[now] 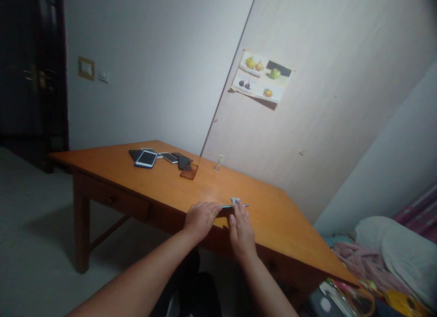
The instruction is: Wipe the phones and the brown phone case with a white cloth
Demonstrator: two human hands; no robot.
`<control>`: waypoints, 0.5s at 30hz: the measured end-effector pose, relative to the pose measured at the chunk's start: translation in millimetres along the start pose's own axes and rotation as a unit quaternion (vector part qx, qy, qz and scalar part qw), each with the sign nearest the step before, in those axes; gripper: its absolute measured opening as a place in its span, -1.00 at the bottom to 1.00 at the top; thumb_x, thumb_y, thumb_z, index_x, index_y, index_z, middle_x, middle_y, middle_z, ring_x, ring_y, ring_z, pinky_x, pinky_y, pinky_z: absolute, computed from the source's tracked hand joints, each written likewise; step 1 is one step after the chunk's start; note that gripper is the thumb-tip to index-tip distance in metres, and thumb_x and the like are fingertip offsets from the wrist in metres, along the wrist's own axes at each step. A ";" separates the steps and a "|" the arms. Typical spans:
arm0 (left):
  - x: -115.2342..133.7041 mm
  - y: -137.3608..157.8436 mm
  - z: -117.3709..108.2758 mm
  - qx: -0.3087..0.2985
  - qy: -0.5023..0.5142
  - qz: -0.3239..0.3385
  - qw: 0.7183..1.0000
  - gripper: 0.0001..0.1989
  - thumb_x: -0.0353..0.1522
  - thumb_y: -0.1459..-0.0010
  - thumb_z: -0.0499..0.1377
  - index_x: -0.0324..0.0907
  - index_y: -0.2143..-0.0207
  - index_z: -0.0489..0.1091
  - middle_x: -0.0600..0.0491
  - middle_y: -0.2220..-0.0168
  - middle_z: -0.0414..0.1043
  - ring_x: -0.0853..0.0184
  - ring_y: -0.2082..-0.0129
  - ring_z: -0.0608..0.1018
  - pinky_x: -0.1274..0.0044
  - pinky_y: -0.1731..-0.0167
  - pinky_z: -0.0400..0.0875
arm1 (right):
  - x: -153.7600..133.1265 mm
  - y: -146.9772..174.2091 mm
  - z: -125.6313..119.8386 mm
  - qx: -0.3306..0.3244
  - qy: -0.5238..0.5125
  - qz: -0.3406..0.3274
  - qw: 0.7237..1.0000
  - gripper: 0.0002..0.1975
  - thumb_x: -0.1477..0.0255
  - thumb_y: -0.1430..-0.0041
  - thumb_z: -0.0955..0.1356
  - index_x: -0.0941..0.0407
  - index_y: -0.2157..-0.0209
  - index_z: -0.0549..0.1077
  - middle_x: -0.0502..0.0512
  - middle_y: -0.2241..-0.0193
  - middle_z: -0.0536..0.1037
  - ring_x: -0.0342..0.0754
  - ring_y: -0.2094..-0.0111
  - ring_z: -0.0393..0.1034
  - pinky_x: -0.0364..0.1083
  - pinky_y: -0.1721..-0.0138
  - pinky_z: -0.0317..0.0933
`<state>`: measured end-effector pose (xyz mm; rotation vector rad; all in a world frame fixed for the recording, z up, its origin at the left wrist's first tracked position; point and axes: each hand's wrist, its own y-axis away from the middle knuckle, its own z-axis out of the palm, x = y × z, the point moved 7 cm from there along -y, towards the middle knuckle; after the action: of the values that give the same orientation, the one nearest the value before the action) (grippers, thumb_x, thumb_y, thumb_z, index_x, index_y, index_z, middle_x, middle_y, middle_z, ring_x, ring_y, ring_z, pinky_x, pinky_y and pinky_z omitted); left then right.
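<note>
Hands meet at the table [164,185] edge: left hand [200,219] pinches a thin blue tool [235,206]; right hand [241,230], fingers extended, steadies its tip at twelve o'clock beside a small white wad [235,200]; wiping seems underway, needing a firm grip.

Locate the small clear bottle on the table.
In the head view the small clear bottle stands upright near the table's far edge by the wall, right of the brown phone case and beyond both hands.

An orange wooden table [164,185] carries a cluster of phones [146,158] and dark cases [183,161] near its far edge, an amber case [189,171] beside them, and a small clear bottle [219,162]. A thin blue tool [235,206] and a crumpled white wad [235,200] lie near the front edge.
</note>
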<state>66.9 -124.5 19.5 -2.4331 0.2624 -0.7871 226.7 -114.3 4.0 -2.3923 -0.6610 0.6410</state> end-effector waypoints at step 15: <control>1.7 2.9 1.1 -0.007 -0.011 -0.005 1.000 -0.69 -0.12 -0.36 0.01 0.03 0.14 0.52 0.07 0.21 0.57 0.24 0.18 0.50 0.44 0.17 0.28 | 9.4 -8.0 1.6 -0.030 -0.028 0.018 0.999 -0.43 0.20 -0.43 0.05 0.15 -0.32 0.20 0.20 -0.33 0.19 -0.01 -0.37 -0.02 0.12 -0.35 -0.10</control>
<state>68.9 -127.0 17.9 -2.4564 0.2496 -0.7649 230.6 -102.5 5.2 -2.4552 -0.6715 0.7145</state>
